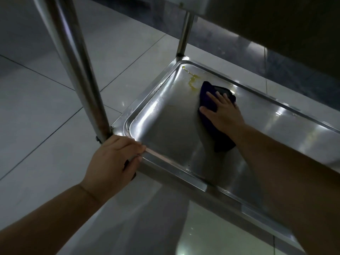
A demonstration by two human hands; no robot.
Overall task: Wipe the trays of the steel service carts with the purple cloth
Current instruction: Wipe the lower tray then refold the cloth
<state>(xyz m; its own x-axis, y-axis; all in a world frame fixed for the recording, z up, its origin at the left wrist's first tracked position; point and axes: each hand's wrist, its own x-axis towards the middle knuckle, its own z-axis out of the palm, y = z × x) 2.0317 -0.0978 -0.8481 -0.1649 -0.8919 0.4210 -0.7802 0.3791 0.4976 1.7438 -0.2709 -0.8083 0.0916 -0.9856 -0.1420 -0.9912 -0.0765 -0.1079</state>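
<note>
The lower steel tray (165,129) of a service cart fills the middle of the view. A dark purple cloth (207,94) lies flat on it, toward the far side. My right hand (222,113) presses on the cloth with straight, spread fingers. Just beyond the cloth a yellow smear (192,80) runs toward the tray's far corner. My left hand (114,161) grips the tray's near left corner rim, thumb on top and fingers curled under, right beside the cart's near post (81,70).
A second post (184,32) rises from the tray's far corner, and an upper shelf (202,4) hangs overhead. Pale glossy floor tiles (36,107) surround the cart on the left. A dark wall or panel (294,34) stands at the upper right.
</note>
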